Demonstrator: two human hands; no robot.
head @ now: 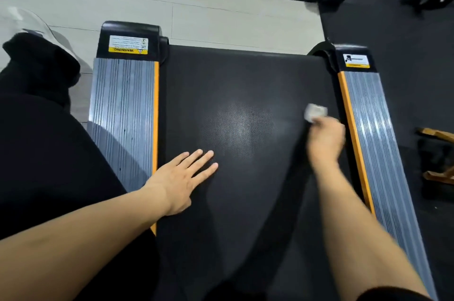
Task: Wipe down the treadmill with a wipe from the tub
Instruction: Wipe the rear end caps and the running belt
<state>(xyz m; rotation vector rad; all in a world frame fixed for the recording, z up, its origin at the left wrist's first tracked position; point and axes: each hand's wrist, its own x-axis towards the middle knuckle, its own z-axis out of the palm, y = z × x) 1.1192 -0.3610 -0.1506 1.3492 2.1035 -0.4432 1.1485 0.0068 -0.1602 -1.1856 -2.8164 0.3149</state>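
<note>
Crumpled white wipe (315,112) on black treadmill belt (245,129), right side.

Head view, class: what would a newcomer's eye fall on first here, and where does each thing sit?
First, the wide black treadmill belt filling the middle, flanked by ribbed grey side rails with orange edges. Next, the right hand gripping a crumpled white wipe near the belt's right edge, blurred. Then the left hand, flat with fingers spread on the belt's left side.

Black treadmill belt (245,79) between two ribbed grey rails, left hand (180,180) flat on belt beside left rail (122,116), right hand (325,138) pressing crumpled wipe (315,112) to belt near right rail (375,133)
</note>
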